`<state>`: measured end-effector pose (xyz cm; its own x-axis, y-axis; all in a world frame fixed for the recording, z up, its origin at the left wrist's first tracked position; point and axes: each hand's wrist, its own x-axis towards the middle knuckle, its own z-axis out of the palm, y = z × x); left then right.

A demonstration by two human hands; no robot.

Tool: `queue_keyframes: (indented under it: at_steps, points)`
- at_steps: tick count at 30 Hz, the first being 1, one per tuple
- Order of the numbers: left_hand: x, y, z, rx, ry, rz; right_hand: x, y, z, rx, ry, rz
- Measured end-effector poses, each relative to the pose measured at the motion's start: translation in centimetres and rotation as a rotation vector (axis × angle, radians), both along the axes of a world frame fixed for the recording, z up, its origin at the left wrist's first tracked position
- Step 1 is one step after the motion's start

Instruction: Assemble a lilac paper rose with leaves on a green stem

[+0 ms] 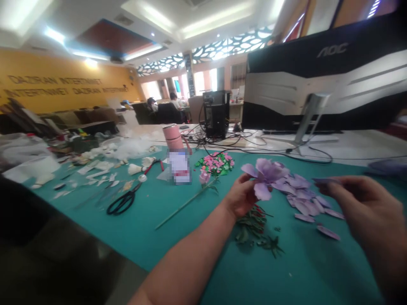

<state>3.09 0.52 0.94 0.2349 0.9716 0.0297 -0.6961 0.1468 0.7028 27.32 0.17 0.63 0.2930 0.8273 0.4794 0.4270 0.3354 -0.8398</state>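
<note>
My left hand (242, 198) is closed around the base of a purple flower (265, 174) with several spread petals, held above the green mat (190, 245). To the right, my right hand (359, 195) pinches a single purple petal (326, 181) between thumb and fingers. Between the hands lies a pile of loose purple petals (302, 195). Green leaf pieces (254, 224) with some red bits lie just below my left hand. A pink rosebud on a long green stem (182, 206) rests on the mat left of that hand.
Black-handled scissors (122, 203) lie at the left, near white scraps. Behind are a pink bottle (173, 137), an upright blurred screen (179, 167) and pink-green flower pieces (219, 162). Cables run along the back, beside a large monitor (318, 80). People sit far off.
</note>
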Motion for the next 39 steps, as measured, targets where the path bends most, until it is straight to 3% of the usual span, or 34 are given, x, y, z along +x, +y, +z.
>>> queue_keyframes:
  at_steps: [4, 9, 12, 27, 33, 39]
  points:
    - [-0.2, -0.1, 0.5, -0.037, 0.024, 0.020, -3.1, -2.0, 3.0, 0.062, 0.155, 0.080]
    - [-0.2, -0.1, 0.7, -0.074, 0.054, 0.044, -4.1, -2.8, 3.2, 0.083, 0.172, 0.332]
    - [-0.1, -0.3, 0.9, -0.069, 0.051, 0.061, -4.9, -3.2, 2.9, 0.040, 0.133, 0.393]
    - [0.0, -0.3, 0.9, -0.095, 0.031, 0.072, -5.7, -3.3, 2.3, 0.035, 0.081, 0.394]
    - [0.5, -0.4, 0.9, -0.050, 0.076, 0.075, -5.4, -3.5, 3.1, 0.261, -0.146, 0.318]
    - [0.8, -0.5, 0.7, -0.024, 0.101, 0.095, -5.7, -4.0, 3.2, 0.351, -0.354, 0.252]
